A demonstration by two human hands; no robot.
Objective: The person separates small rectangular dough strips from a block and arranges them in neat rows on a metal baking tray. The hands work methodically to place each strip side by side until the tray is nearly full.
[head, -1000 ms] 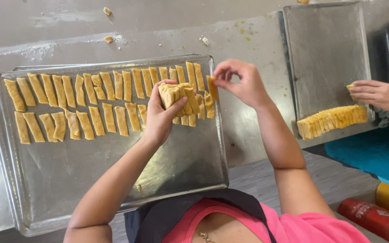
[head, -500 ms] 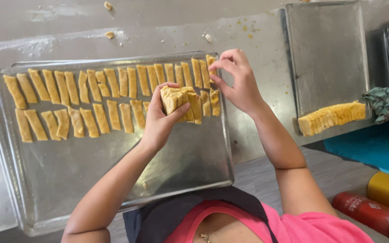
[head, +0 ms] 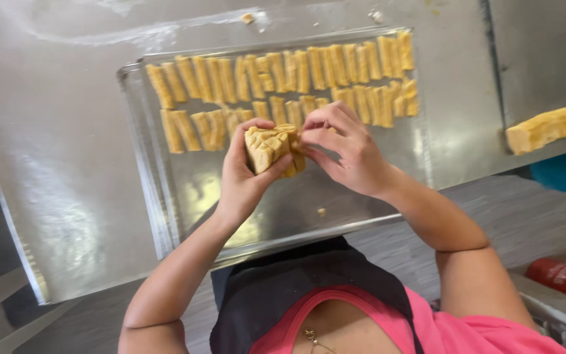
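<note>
Steel table (head: 54, 164), bearing a tray (head: 276, 210) with strips (head: 283, 72) in two rows along its far edge. Second tray (head: 545, 52) at the right edge, with a slab (head: 548, 128) at its near edge. Above the first tray's middle, left hand (head: 240, 177) curled around a block (head: 270, 147) of stacked strips. Right hand (head: 348, 151) pinching a strip off the block's right side.

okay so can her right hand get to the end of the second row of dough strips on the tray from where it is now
Probably yes. The right hand is at the dough stack held in the left hand, just above the tray; nothing stands between it and the second row's end.
</note>
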